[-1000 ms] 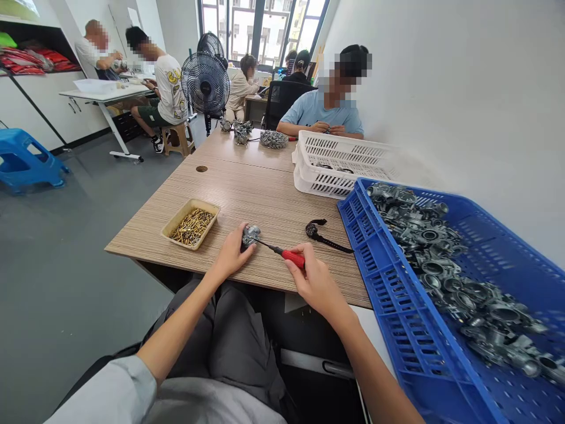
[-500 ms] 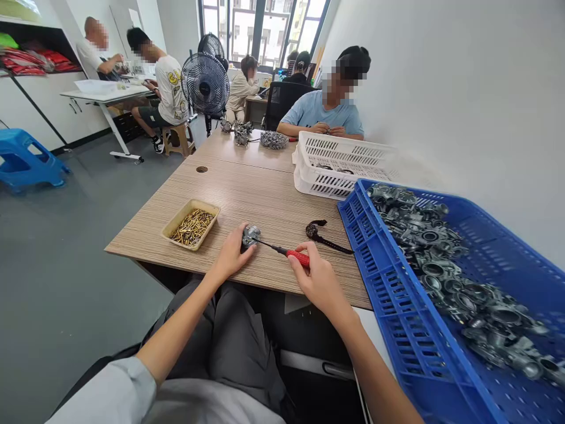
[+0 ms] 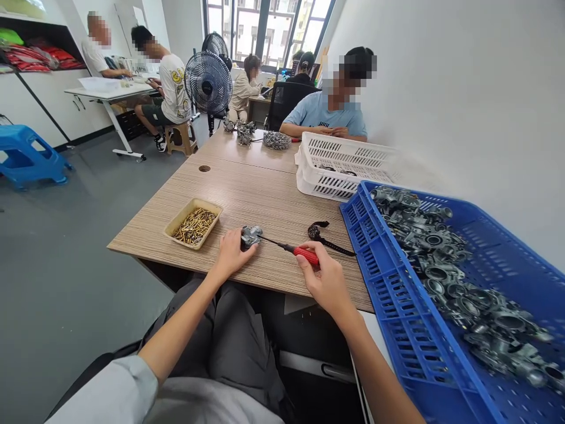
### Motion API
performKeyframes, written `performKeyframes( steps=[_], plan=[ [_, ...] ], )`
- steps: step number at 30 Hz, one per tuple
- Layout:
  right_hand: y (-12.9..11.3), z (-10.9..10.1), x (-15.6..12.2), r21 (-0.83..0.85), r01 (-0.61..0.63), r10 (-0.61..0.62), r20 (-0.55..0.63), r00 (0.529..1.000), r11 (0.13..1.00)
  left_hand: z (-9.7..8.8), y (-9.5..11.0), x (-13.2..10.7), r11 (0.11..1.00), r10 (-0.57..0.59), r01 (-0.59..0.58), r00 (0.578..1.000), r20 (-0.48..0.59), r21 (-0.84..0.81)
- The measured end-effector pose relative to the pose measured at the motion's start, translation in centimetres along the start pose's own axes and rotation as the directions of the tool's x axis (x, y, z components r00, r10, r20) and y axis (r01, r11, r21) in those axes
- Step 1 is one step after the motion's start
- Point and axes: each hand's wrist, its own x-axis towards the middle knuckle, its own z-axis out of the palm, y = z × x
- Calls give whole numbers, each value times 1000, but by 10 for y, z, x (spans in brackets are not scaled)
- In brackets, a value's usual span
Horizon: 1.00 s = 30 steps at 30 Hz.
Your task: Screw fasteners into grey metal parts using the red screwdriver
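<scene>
A small grey metal carburetor body (image 3: 252, 235) rests on the wooden table (image 3: 260, 203), and my left hand (image 3: 232, 254) grips it from the left side. My right hand (image 3: 323, 274) is closed around the red handle of a screwdriver (image 3: 304, 254). The dark shaft points left, with its tip at the right side of the carburetor body; whether it sits in a screw is too small to tell. Left of my left hand stands a cream tray (image 3: 215, 222) filled with small brass-coloured parts.
On the right, a blue crate (image 3: 379, 282) holds many carburetor bodies. Behind it are stacked white baskets (image 3: 322, 187). A black wristwatch (image 3: 314, 231) lies by the blue crate. Across the table sits a person in a light blue shirt (image 3: 326, 115), near more metal parts (image 3: 276, 140).
The screwdriver and my right hand have shifted slightly right, the tip now nearer the carburetor body's right edge. My left hand keeps its hold. The view has shifted a little.
</scene>
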Motion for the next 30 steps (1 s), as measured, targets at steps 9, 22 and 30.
performKeyframes(
  steps=[9,22,30],
  plan=[
    [1,2,-2,-31,27,-25,71,997,999,-2,-4,-1,981,124,-122,992,8,-149],
    [-7,-4,-5,-95,89,-81,82,993,991,-5,-1,-3,966,184,-180,983,2,-184],
    [-9,-8,-7,-158,119,-105,94,990,980,-6,0,-4,968,178,-174,984,3,-181]
  ],
)
